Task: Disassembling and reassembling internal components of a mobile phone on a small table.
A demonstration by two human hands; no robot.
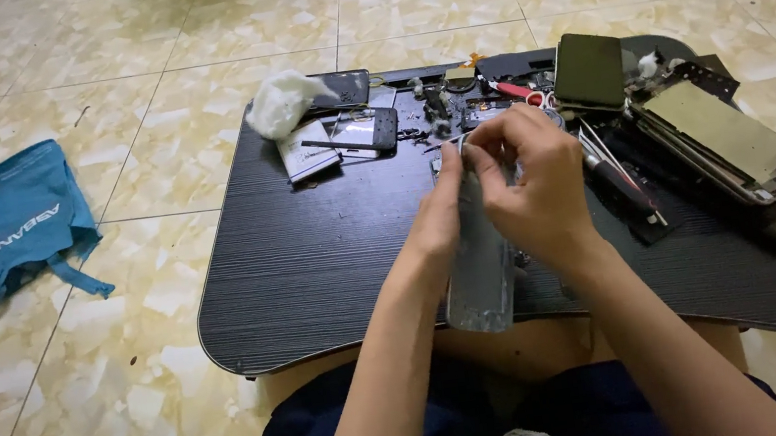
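Head view: both hands over dark surface (315, 268).
Left grip (437, 226): clamped on grey phone panel (481, 276).
Right grip (533, 184): pinching panel's top edge.
Blue bag (5, 228): floor, far left of grip, pale lettering.

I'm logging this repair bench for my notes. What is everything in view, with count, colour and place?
lap table: one, black, on the tiled floor
phone panel: one, grey, held upright over the table's near edge
white wad: one, table's far left corner
small phone: one, dark, beside the wad
opened tablet: one, dark frame, table's right side
dark slab: one, olive-black, far right
screwdriver: one, dark handle, right of the hands
cloth bag: one, teal, floor at left
left hand: one, gripping the panel
right hand: one, pinching the panel's top
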